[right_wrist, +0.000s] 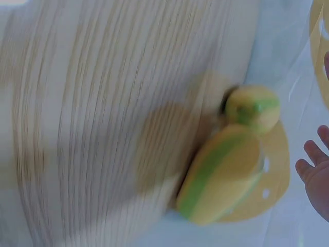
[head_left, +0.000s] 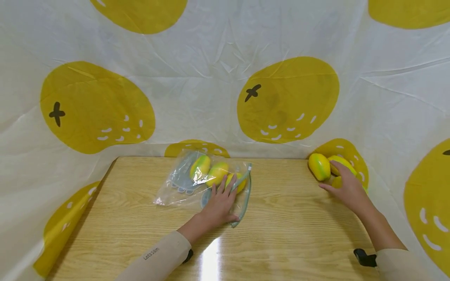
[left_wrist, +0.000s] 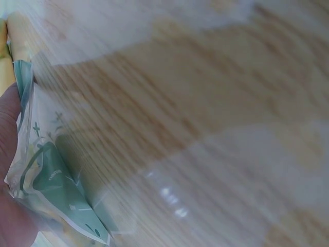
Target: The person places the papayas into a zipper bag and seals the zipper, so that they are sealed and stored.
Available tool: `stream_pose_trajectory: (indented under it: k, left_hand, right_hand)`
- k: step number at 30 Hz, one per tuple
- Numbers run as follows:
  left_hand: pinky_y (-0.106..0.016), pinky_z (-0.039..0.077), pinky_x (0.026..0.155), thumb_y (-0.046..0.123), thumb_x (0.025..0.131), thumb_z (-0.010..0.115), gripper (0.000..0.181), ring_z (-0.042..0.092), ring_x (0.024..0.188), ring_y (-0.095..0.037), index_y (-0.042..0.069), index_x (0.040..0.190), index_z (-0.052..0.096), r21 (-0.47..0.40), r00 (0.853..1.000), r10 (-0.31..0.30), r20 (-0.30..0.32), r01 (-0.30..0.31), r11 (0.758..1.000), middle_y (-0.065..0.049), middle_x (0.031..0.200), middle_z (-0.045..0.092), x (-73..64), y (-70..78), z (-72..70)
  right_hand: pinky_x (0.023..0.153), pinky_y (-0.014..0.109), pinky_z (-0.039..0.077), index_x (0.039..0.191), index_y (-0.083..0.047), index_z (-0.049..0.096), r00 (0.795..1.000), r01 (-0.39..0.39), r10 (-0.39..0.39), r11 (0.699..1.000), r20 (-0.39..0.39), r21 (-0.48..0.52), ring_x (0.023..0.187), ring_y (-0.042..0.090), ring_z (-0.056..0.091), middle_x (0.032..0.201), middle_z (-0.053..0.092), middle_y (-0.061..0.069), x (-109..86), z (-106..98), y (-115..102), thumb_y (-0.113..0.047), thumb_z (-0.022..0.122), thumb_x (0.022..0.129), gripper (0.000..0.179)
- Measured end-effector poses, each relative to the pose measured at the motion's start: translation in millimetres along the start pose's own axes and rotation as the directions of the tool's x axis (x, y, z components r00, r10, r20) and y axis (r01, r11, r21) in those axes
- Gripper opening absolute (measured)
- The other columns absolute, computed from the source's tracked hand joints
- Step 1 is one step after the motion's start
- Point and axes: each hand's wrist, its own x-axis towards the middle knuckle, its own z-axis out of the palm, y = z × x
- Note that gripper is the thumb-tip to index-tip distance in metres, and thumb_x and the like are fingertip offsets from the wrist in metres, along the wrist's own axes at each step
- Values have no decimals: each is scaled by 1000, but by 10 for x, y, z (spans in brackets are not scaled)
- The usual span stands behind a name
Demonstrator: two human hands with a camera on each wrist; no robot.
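Note:
My left hand (head_left: 219, 205) rests with fingers spread on a clear zip bag (head_left: 246, 203) that lies on the table. Through the plastic show yellow-green mangoes (head_left: 217, 173), one partly under the fingers. In the left wrist view the thumb (left_wrist: 7, 116) lies against the bag's green-edged strip (left_wrist: 23, 77). At the table's far right, my right hand (head_left: 348, 191) reaches over a group of mangoes (head_left: 319, 167), thumb and fingers apart. Two mangoes (right_wrist: 221, 175) show in the right wrist view, with the spread fingers (right_wrist: 313, 152) at its right edge.
The wooden table (head_left: 281, 218) meets a white cloth (head_left: 197, 97) printed with big yellow fruit, which hangs behind and at both sides. Grey-green printing (head_left: 184, 175) covers part of the bag. The right-hand mangoes sit by the table's back right corner, close to the cloth.

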Motion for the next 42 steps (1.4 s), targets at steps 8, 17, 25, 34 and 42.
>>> stream_pose_trajectory:
  k: [8, 17, 25, 34, 42]
  left_hand:
    - [-75, 33, 112, 68, 74, 82, 108, 7, 158, -47, 5, 153, 44, 5, 1000, 4, -3, -4, 1000, -14, 175, -1, -5, 6, 7]
    - [-75, 31, 113, 66, 75, 82, 107, 5, 159, -46, 4, 153, 44, -8, 1000, -11, 3, 11, 1000, -13, 175, -3, 2, -1, 2]
    - [-75, 33, 112, 68, 75, 81, 108, 8, 158, -47, 5, 153, 44, 8, 1000, -4, -9, 4, 1000, -14, 175, -1, -1, 3, -1]
    - [-75, 34, 111, 67, 74, 83, 106, 11, 157, -48, 4, 151, 46, 9, 1000, 7, -14, -6, 1000, -16, 174, 3, -11, 4, -15]
    - [-74, 35, 111, 69, 74, 81, 108, 10, 158, -48, 4, 152, 46, 18, 1000, -1, -10, 1, 1000, -14, 175, -1, 0, 0, -8]
  right_hand:
    - [111, 81, 11, 161, 7, -4, 990, -106, 102, 994, 102, 35, 147, 67, 5, 164, -3, 42, -109, -158, 321, -31, 79, 92, 115]
    - [103, 83, 24, 156, 17, -7, 970, -168, 166, 986, 175, -3, 135, 74, 19, 157, 3, 51, -215, -157, 533, -33, 79, 92, 118]
    - [96, 81, 32, 153, 22, -4, 943, -214, 239, 968, 231, -130, 122, 77, 28, 140, 18, 61, -271, -145, 678, -35, 79, 92, 117]
    - [81, 76, 40, 145, 21, 25, 957, -230, 249, 963, 146, -137, 104, 74, 39, 121, 27, 58, -370, -70, 669, -12, 79, 86, 87]
    - [89, 75, 37, 145, 24, 22, 971, -185, 194, 980, 142, -74, 113, 67, 40, 127, 36, 55, -450, -2, 643, -5, 77, 89, 83]
